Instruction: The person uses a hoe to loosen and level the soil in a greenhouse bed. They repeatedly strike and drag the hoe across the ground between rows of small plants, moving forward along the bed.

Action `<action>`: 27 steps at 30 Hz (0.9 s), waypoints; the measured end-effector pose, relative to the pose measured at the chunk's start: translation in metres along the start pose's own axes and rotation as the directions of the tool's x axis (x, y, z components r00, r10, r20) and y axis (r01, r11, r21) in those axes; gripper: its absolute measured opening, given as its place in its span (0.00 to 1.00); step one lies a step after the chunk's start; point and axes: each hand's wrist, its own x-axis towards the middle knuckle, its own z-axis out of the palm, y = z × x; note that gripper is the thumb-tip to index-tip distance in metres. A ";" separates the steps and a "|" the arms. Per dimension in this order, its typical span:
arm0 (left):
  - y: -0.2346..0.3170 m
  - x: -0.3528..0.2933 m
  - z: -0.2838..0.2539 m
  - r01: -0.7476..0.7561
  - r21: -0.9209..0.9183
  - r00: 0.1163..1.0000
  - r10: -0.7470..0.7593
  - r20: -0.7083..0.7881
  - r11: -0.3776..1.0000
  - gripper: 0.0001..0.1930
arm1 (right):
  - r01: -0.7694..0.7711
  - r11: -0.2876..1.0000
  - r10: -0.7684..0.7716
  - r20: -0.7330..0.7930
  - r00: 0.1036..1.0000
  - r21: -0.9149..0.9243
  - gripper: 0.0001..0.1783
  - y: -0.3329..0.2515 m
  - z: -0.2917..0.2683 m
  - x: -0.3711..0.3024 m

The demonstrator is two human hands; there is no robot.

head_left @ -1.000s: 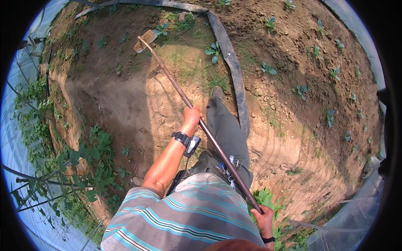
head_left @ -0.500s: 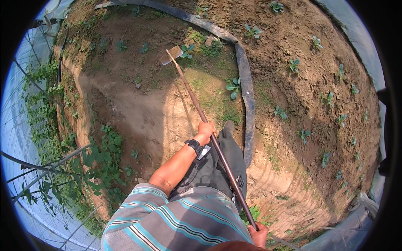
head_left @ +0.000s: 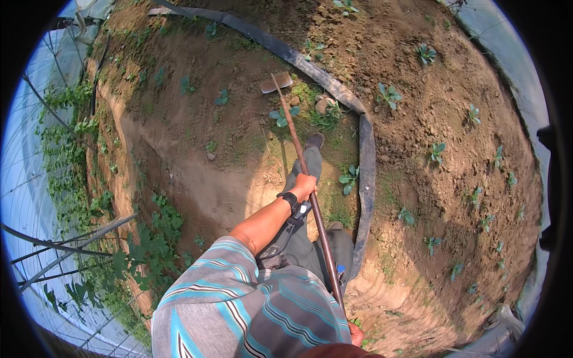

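Note:
A long-handled hoe [head_left: 319, 225] slants from beside my right hip out over the soil. My left hand [head_left: 305, 187], with a black watch at its wrist, is closed around the middle of the brown handle. At the lower edge, my right hand [head_left: 357, 335] is closed at the handle's rear end, partly hidden by my striped shirt. The wide, flat hoe blade [head_left: 276, 83] is at the far end, over or on the soil; I cannot tell if it touches. A leafy seedling [head_left: 283, 117] stands just this side of it, close to the handle.
A dark plastic strip [head_left: 366, 173] curves along the right of my legs. Beyond it, several seedlings [head_left: 437, 152] grow in loose soil. A stone [head_left: 324, 105] lies near the strip. Vines [head_left: 156, 232] and metal poles [head_left: 80, 243] stand at the left, before plastic sheeting [head_left: 36, 179].
One foot has stepped forward toward the seedling by the blade. The hoe and both hands have shifted with my body, the grip kept; the right hand is now more hidden.

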 end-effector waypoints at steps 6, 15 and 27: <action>0.124 0.065 -0.022 0.093 0.026 0.996 -0.093 0.006 0.995 0.07 | -0.021 0.993 0.030 -0.072 0.997 0.119 0.12 -0.092 0.083 0.038; 0.257 0.073 -0.023 0.027 -0.076 0.999 -0.025 0.026 0.997 0.03 | -0.033 0.990 0.048 -0.117 0.992 0.134 0.12 -0.227 0.151 0.069; 0.376 0.043 -0.021 -0.070 0.014 0.991 0.068 0.115 0.997 0.04 | 0.008 0.990 0.010 -0.132 0.991 0.139 0.13 -0.306 0.187 0.093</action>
